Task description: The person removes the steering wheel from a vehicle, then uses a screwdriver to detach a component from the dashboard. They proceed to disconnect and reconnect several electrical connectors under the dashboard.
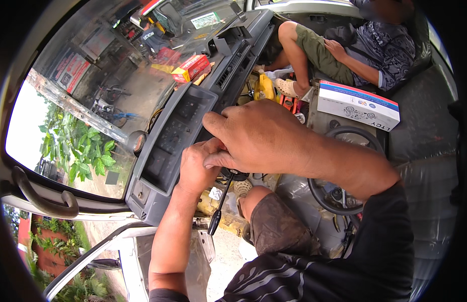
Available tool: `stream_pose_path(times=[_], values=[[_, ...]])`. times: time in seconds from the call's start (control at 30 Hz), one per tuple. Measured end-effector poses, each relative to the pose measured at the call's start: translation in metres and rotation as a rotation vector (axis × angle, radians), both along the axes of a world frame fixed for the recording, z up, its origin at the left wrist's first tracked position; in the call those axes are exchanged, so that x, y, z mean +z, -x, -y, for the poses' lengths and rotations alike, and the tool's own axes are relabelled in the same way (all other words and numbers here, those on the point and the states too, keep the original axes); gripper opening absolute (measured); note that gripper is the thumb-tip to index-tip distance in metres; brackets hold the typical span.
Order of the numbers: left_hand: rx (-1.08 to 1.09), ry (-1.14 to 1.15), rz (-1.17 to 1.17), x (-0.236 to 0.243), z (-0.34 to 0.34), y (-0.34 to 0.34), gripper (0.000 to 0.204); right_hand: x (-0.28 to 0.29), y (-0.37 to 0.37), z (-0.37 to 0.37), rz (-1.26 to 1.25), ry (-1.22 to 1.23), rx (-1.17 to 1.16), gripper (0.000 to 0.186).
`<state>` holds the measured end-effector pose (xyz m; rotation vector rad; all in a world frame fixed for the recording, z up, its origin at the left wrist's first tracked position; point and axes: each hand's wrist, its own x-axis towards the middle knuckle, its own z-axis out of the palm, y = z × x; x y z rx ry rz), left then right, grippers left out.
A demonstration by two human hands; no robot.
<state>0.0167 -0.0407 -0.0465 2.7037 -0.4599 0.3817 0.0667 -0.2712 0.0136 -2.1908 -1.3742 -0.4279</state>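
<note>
My left hand (pixel 197 167) and my right hand (pixel 266 135) meet in front of the dashboard, above the steering column. Both are closed, with fingertips pressed together. Whatever they pinch is mostly hidden; only a tiny reddish bit shows between the fingers. Just below them a black stalk lever (pixel 216 216) slants down from the partly covered column. Beyond my hands lies the open instrument panel housing (pixel 185 121), a dark grey recess with no gauges showing in it. A black steering wheel (pixel 314 187) sits off the column, under my right forearm.
Another person (pixel 374 50) sits at the far right. Beside them lies a long white box (pixel 358 104) with red and blue edging. A small red and yellow box (pixel 192 69) rests on the dashboard. Yellow and orange items (pixel 265 88) crowd the floor. The door (pixel 127 261) stands ajar at lower left.
</note>
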Motion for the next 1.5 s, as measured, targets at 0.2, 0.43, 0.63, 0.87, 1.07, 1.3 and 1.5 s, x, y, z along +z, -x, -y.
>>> stream_pose_path(times=[0.2,0.43,0.63,0.87,1.07,1.3,1.5], values=[[-0.067,0.035,-0.003,0.001,0.001,-0.004,0.02,0.002,-0.004,-0.004,0.216,-0.269,0.129,0.032],[-0.044,0.01,-0.005,0.004,-0.004,-0.002,0.017,-0.002,-0.001,0.002,-0.103,0.049,0.008,0.028],[0.015,0.057,-0.027,0.001,0.002,-0.002,0.027,-0.037,0.003,-0.023,-0.387,-0.609,0.268,0.032],[-0.07,0.108,0.117,0.001,0.009,-0.002,0.015,-0.062,0.021,-0.049,-0.61,-0.965,0.281,0.034],[0.085,0.016,0.053,0.003,0.004,-0.001,0.024,-0.062,0.024,-0.055,-0.589,-0.911,0.273,0.031],[0.034,0.193,-0.15,-0.019,-0.021,0.006,0.043,-0.066,0.02,-0.012,-0.722,-1.4,0.621,0.026],[0.179,0.397,-0.259,-0.07,-0.035,0.038,0.058,-0.104,0.035,0.017,-0.757,-1.539,0.567,0.033]])
